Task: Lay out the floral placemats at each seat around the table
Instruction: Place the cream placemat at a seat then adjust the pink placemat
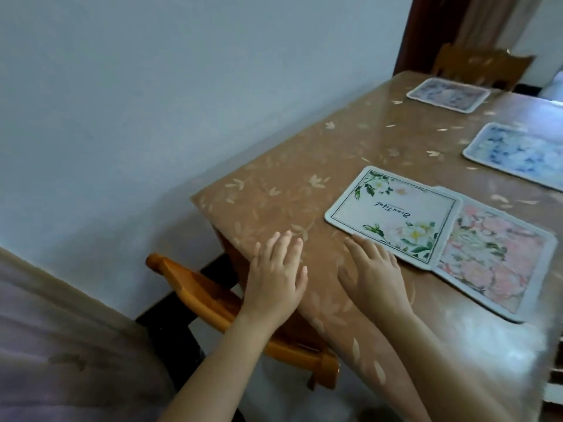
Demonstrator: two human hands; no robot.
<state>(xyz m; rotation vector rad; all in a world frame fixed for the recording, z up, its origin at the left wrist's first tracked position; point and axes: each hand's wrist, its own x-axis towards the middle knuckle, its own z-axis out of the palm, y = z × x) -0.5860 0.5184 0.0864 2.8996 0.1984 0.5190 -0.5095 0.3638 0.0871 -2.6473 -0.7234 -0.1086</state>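
A white placemat with green leaves and script lettering (393, 213) lies near the table's left end, overlapping a pink floral placemat (499, 263) to its right. A blue floral placemat (518, 153) sits further along at the right edge of view. A purple-grey placemat (447, 94) lies at the far end. My left hand (277, 275) hovers flat over the table's near corner, fingers apart, holding nothing. Fingers spread, my right hand (374, 272) rests on the table with its fingertips touching the white placemat's near edge.
The table (274, 190) wears a brown leaf-patterned cloth under a glossy cover. An orange wooden chair (207, 293) stands tucked at the near-left end. Another wooden chair (481, 67) is at the far end. A pale wall runs along the left.
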